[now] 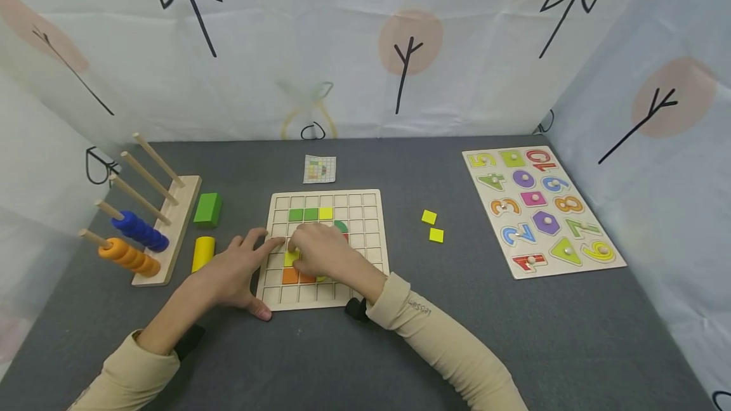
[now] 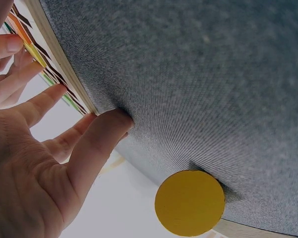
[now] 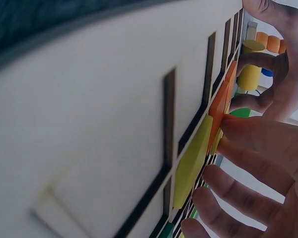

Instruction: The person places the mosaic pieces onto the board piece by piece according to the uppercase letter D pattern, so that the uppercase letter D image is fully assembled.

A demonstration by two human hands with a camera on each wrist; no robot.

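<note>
A wooden grid board (image 1: 325,297) lies on the dark table, with green squares (image 1: 311,214), a yellow square (image 1: 325,213), orange squares (image 1: 290,276) and a green curved piece (image 1: 341,226) in its cells. My right hand (image 1: 328,249) is over the board's middle; its thumb and forefinger pinch a yellow square tile (image 1: 291,259) just above the orange squares. It hides several cells. Spread along the board's left edge, my left hand (image 1: 231,271) steadies it with straight fingers, the thumb at the near left corner. The left wrist view shows the left thumb (image 2: 99,148) beside the board's edge.
Two loose yellow squares (image 1: 436,235) lie right of the board. A small pattern card (image 1: 320,169) is behind it. To the left stand a green block (image 1: 208,210), a yellow cylinder (image 1: 203,252) and a peg stand (image 1: 177,227) with beads. A number puzzle (image 1: 537,208) lies far right.
</note>
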